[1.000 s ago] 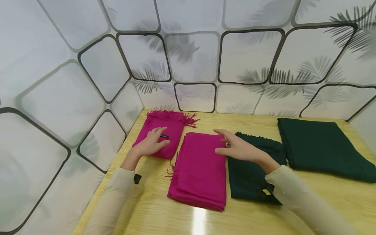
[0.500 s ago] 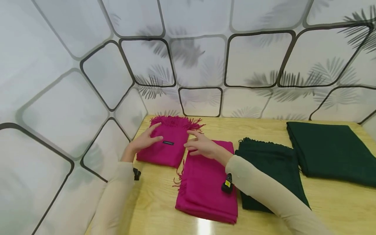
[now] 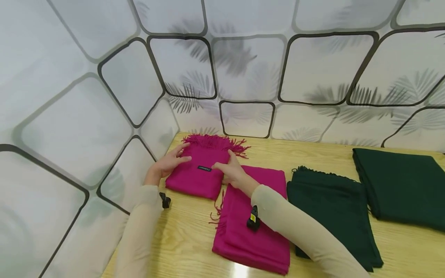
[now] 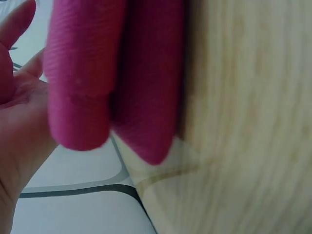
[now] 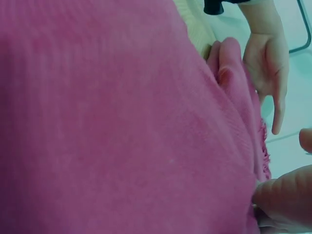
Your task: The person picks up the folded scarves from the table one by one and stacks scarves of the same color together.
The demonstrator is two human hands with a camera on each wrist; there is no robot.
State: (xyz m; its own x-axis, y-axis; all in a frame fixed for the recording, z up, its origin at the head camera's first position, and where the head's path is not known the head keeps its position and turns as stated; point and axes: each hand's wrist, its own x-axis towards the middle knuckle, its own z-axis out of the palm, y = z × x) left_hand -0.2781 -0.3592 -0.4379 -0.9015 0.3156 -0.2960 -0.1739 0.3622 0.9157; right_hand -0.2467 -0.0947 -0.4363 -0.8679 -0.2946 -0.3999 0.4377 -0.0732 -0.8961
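A folded magenta scarf (image 3: 194, 179) with a fringed far end and a small dark label lies at the back left of the table. At its left edge is my left hand (image 3: 169, 162), thumb spread above the cloth; the right wrist view shows this hand (image 5: 268, 61) with straight fingers. My right hand (image 3: 233, 170) reaches the scarf's right edge, its fingertips right at the fold and partly hidden. In the right wrist view its thumb (image 5: 306, 140) stands apart from the cloth. Under my right forearm lies a second folded magenta scarf (image 3: 240, 235), fringed on its left side.
To the right lie a folded dark green scarf (image 3: 330, 216) with a fringed far edge and a larger folded dark green cloth (image 3: 403, 189). All rest on a light wooden table (image 3: 184, 239). Patterned white walls (image 3: 247, 69) close off the back and left.
My right hand has moved left from over the second magenta scarf to the right edge of the labelled one. My left hand has shifted to that scarf's left edge. The view has turned slightly.
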